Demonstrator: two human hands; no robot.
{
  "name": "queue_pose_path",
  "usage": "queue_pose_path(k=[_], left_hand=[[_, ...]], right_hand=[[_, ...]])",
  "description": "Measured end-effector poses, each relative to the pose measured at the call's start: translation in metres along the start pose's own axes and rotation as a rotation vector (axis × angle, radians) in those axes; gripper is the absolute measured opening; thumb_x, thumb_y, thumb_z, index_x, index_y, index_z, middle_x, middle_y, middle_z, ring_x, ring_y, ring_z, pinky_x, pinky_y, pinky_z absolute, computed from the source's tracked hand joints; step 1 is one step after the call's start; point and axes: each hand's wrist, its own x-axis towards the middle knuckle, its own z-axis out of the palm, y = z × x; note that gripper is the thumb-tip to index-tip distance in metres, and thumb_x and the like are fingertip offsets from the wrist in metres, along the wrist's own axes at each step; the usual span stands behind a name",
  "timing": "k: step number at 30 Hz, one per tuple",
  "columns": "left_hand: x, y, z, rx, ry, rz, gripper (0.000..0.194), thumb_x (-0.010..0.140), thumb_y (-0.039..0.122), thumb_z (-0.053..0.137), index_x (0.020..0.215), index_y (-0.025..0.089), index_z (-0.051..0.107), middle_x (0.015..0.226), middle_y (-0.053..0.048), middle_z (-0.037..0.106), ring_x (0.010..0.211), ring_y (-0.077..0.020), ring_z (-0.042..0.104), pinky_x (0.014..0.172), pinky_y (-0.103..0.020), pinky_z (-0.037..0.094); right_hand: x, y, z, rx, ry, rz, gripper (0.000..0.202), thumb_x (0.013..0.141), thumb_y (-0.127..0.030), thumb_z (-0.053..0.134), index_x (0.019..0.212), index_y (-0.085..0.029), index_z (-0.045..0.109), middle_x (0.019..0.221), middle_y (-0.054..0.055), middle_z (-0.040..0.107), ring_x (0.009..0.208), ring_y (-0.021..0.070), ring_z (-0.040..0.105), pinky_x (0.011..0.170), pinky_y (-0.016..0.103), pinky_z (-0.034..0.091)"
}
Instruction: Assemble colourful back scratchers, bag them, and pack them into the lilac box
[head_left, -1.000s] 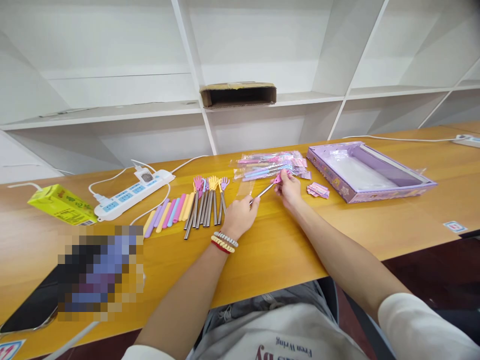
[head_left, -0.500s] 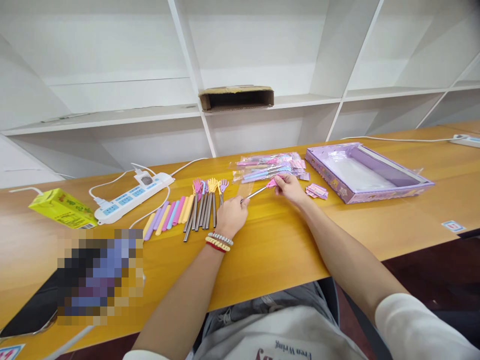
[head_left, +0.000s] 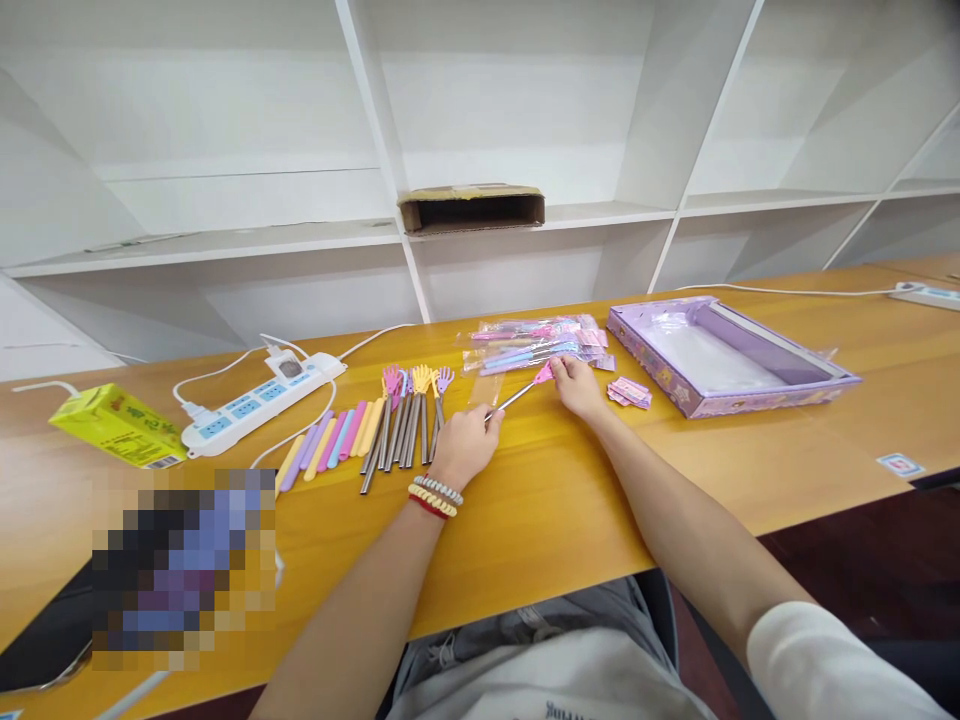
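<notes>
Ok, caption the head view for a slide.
Left hand and right hand hold a pink-headed metal rod near plastic-wrapped sticks.

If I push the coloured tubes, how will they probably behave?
The coloured tubes would probably roll, since they look round and lie on the table. They look slim, so each is likely light. Pushing one may move its neighbours, because they lie close together.

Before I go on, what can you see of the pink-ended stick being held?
The stick has a thin, shiny, metal-looking shaft and a pink end, apparently plastic. It slants over the table, pink end farther away. The left hand grips the shaft, the right hand the pink end; both partly cover it.
</notes>
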Motion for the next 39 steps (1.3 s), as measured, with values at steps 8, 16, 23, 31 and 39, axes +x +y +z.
queue_pose_path(k=[8, 16, 23, 31, 39], left_hand=[[0.0, -0.001, -0.003, 0.073, -0.048, -0.055, 0.044, 0.09, 0.047, 0.024, 0.095, 0.022, 0.061, 0.083, -0.009, 0.066, 0.079, -0.023, 0.062, 0.064, -0.031, 0.042], [0.0, -0.003, -0.005, 0.079, -0.068, -0.091, 0.039, 0.089, 0.044, 0.028, 0.094, 0.022, 0.06, 0.085, -0.009, 0.067, 0.08, -0.024, 0.062, 0.063, -0.031, 0.042], [-0.001, -0.004, -0.001, 0.107, -0.088, -0.022, 0.044, 0.09, 0.045, 0.023, 0.095, 0.021, 0.06, 0.085, -0.009, 0.066, 0.08, -0.0234, 0.062, 0.066, -0.032, 0.043], [-0.004, 0.002, -0.003, 0.128, -0.084, 0.08, 0.049, 0.091, 0.048, 0.018, 0.096, 0.021, 0.058, 0.082, -0.009, 0.065, 0.077, -0.0228, 0.062, 0.065, -0.031, 0.042], [-0.004, 0.0, -0.003, 0.076, -0.086, 0.07, 0.048, 0.091, 0.049, 0.018, 0.097, 0.022, 0.057, 0.082, -0.007, 0.065, 0.078, -0.0216, 0.061, 0.064, -0.03, 0.04]], right_hand=[[0.001, 0.006, -0.001, 0.107, -0.216, 0.036, 0.012, 0.08, -0.024, 0.046, 0.076, -0.018, 0.055, 0.051, -0.004, 0.048, 0.048, 0.0105, 0.04, 0.049, 0.022, 0.03], [-0.001, 0.002, -0.004, 0.371, -0.423, 0.232, 0.029, 0.069, -0.021, 0.048, 0.098, -0.015, 0.051, 0.061, -0.003, 0.059, 0.039, 0.0062, 0.037, 0.039, 0.018, 0.027], [0.0, 0.001, -0.003, 0.395, -0.387, 0.28, 0.028, 0.062, -0.016, 0.043, 0.088, -0.015, 0.054, 0.057, -0.001, 0.06, 0.036, 0.0064, 0.037, 0.035, 0.018, 0.024], [0.0, -0.002, -0.006, 0.355, -0.354, 0.222, 0.01, 0.064, -0.016, 0.048, 0.069, -0.016, 0.057, 0.051, -0.003, 0.053, 0.037, 0.0064, 0.036, 0.035, 0.018, 0.023], [0.0, 0.002, -0.005, 0.128, -0.216, 0.056, 0.032, 0.079, -0.043, 0.052, 0.061, -0.016, 0.055, 0.046, -0.003, 0.046, 0.042, 0.0069, 0.037, 0.041, 0.019, 0.027]])
